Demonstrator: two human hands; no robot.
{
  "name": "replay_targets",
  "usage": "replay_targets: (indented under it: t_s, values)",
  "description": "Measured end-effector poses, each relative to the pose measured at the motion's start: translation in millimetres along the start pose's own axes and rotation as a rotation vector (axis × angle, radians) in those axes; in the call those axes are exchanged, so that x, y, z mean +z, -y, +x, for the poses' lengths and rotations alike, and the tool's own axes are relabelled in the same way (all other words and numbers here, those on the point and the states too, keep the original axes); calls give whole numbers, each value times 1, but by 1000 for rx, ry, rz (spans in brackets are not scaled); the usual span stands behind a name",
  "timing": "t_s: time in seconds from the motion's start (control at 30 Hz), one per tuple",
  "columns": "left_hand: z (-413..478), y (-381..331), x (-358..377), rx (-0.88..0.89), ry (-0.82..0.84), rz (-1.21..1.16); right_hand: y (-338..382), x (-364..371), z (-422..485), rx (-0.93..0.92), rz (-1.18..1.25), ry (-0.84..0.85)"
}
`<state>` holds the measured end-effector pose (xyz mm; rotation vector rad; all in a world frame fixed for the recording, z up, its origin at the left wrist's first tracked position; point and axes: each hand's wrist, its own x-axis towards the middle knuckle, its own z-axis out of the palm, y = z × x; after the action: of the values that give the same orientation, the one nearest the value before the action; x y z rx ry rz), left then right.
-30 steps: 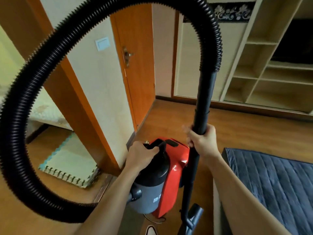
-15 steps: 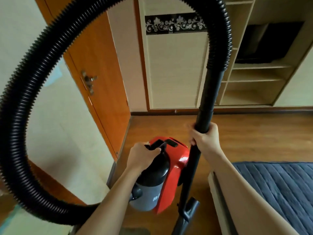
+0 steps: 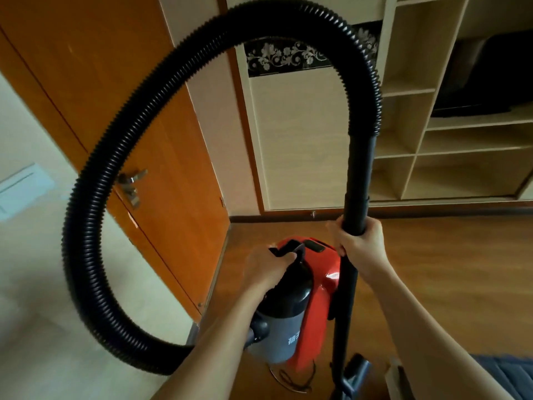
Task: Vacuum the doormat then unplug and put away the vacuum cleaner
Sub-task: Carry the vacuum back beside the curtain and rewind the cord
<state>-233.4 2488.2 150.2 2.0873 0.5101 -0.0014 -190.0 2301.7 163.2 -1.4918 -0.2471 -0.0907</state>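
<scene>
Wooden floor (image 3: 432, 269) — left hand (image 3: 266, 268) holds vacuum (image 3: 305, 307), right hand (image 3: 360, 243) wand (image 3: 357, 174).

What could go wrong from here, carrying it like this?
1. The ribbed black hose loops wide on the left, across the orange wooden door; it may snag the metal door handle.
2. A loose cord dangles under the red and grey vacuum body; trip hazard.
3. The left hand alone carries the body by its top grip; the right hand only steadies the black wand.
</scene>
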Motion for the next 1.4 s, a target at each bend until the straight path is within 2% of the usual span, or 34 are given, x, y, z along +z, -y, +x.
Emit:
replay_targets:
  t_s: [0.2, 0.33, 0.5, 1.03, 1.4]
  values:
    - [92, -63, 37, 50, -9, -52, -15, -37, 112, -19, -30, -62]
    - [146, -96, 56, 93, -29, 10, -22, -54, 164, -32, -20, -112]
    - [219, -124, 93, 109, 14, -23, -49, -78, 225, -35, -37, -251]
    - [495, -230, 213, 253, 290, -27, -121, -145, 473, 2, -219, -608]
    - [587, -318, 294, 406, 425, 37, -115, -223, 563, -46, -222, -835]
